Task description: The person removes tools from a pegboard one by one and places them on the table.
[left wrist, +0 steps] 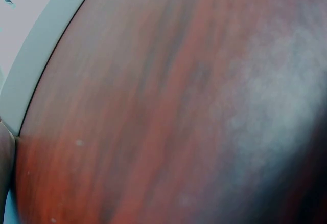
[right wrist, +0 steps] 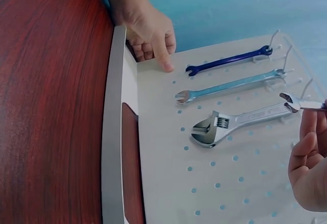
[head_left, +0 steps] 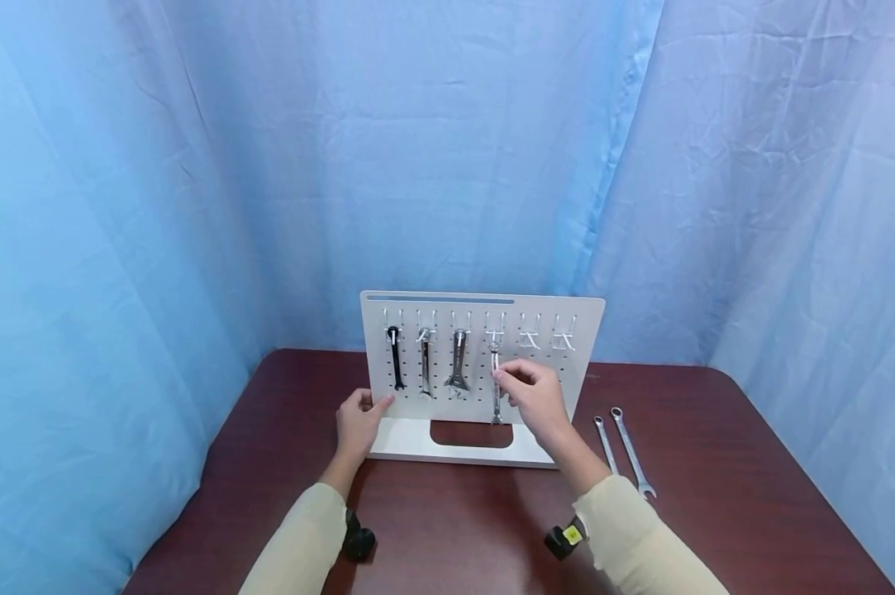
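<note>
A white pegboard stand (head_left: 477, 450) stands upright on the table. At its left edge is my left hand (head_left: 359, 421), thumb on the front face and fingers curled behind, as the right wrist view also shows of this hand (right wrist: 150, 35). My right hand (head_left: 532, 397) pinches a silver wrench (head_left: 496, 388) by its shaft. That wrench hangs upright before the fourth hook, its upper end at the hook; whether it rests there I cannot tell. To its left hang a black wrench (head_left: 396, 359), a silver combination wrench (head_left: 426, 368) and an adjustable wrench (right wrist: 219, 127).
Two more silver wrenches, a shorter one (head_left: 606, 445) and a longer one (head_left: 633, 454), lie on the dark red table (head_left: 700, 463) right of the stand. Two bare hooks (head_left: 564, 339) are at the board's right. Blue curtains (head_left: 432, 165) surround the table.
</note>
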Tool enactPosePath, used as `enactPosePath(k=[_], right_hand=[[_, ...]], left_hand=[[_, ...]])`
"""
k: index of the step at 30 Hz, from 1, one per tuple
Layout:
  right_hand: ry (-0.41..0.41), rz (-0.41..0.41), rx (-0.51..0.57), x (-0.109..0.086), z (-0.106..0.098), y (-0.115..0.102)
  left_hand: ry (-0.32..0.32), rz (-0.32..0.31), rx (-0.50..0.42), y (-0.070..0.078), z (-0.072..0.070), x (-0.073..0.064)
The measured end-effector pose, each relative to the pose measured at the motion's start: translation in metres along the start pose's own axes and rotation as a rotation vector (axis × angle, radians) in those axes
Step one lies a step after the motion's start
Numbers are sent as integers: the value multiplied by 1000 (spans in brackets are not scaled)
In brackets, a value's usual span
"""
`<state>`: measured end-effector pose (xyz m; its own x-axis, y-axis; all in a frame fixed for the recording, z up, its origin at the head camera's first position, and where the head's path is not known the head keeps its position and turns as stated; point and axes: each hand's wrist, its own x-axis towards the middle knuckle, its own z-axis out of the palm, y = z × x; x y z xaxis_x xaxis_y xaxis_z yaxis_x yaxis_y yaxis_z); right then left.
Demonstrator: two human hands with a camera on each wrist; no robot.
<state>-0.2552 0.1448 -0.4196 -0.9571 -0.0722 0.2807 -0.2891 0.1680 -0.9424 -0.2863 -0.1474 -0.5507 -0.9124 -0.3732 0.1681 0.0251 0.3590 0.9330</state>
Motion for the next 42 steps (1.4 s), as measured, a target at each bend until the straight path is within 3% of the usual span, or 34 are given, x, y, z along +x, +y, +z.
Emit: enactPosePath(k=[8,15,22,27,31,35,38,42], right_hand=[[-25,-25,-31,-17,-22,-9],[3,4,-163,-30,-78,2],[31,87,-319,-34,-147,36],[25,188,-359,-35,-185,67],[25,293,-343,-35,-202,91],[-30,378,-450,-36,-213,109],[-78,409,-569,-36,-221,121],[-93,434,-648,-34,-229,135]], left_hand=[[8,-6,2,1,-3,1],[3,1,8,3,-1,2],[9,-11,12,3,-1,4],[16,-4,10,2,-2,4],[9,-10,5,0,-1,4],[7,-13,6,-1,0,3],[7,-14,4,-1,1,1],[7,-11,1,1,1,0]])
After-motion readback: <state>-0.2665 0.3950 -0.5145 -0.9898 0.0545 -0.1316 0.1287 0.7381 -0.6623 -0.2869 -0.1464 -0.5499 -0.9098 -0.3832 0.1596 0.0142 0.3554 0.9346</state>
